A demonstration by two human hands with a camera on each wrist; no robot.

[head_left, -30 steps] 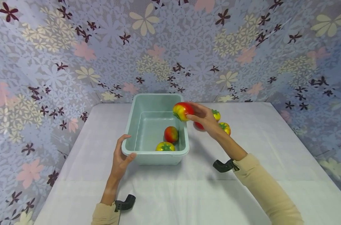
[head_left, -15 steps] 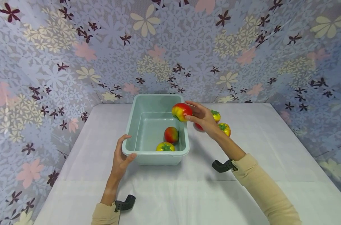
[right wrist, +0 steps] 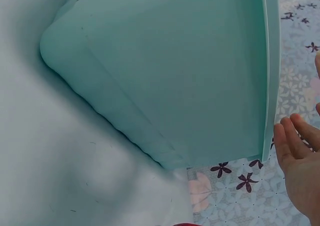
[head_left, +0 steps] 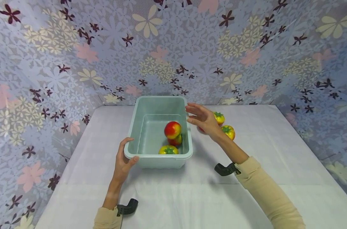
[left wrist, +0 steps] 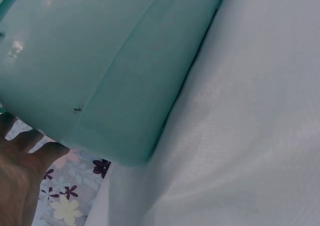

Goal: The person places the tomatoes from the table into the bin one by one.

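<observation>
My left hand [head_left: 123, 157] grips the near left corner of the pale green plastic bin [head_left: 159, 156], its thumb over the front rim. My right hand [head_left: 203, 119] is at the bin's right rim, fingers spread and holding nothing. In the right wrist view, the fingertips [right wrist: 280, 131] are right at the rim. Inside the bin a red-and-yellow tomato [head_left: 172, 129] overlaps a red-green fruit [head_left: 176, 141]. A yellow tomato with a green star-shaped top [head_left: 168, 149] lies at the bin's front.
More red-and-yellow tomatoes lie right of the bin, one with a green top [head_left: 227, 131] and another [head_left: 218, 117] partly behind my right hand. A white cloth [head_left: 173, 197] covers the table. Flowered fabric [head_left: 173, 47] hangs behind it.
My right hand has let go of the red-and-yellow tomato, which is now lower, inside the bin's outline. The right fingers have spread. My left hand has stayed on the bin.
</observation>
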